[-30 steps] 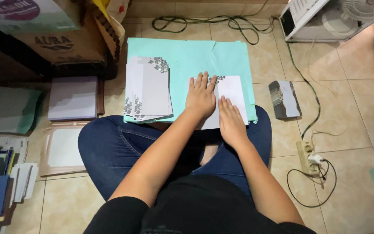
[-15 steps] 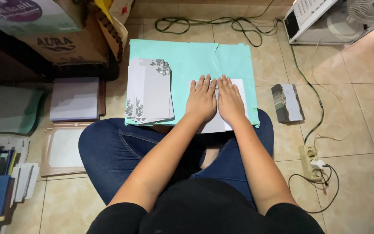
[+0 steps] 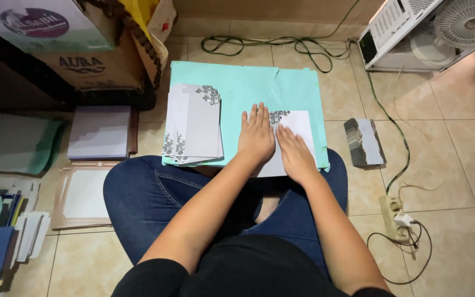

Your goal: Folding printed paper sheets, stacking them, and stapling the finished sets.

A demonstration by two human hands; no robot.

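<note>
I sit cross-legged on a tiled floor with a teal board (image 3: 259, 88) over my knees. On its right part lies a white card with a grey floral corner (image 3: 297, 122). My left hand (image 3: 256, 135) lies flat on the card's left side, fingers together and pointing away from me. My right hand (image 3: 294, 152) presses flat on the card just beside it, lower and to the right. A fanned stack of similar grey cards (image 3: 193, 124) rests on the board's left part, apart from both hands.
Cardboard boxes (image 3: 83, 49) stand at the far left. Paper stacks (image 3: 99, 132) and a flat tray (image 3: 83, 195) lie left of my knee. A small card bundle (image 3: 365, 142), a power strip (image 3: 394, 217) with cables, and a fan (image 3: 471, 25) are at the right.
My right hand slid up beside the left hand half a second ago, then drew back down and to the right over the card. The left hand stayed pressed in place.
</note>
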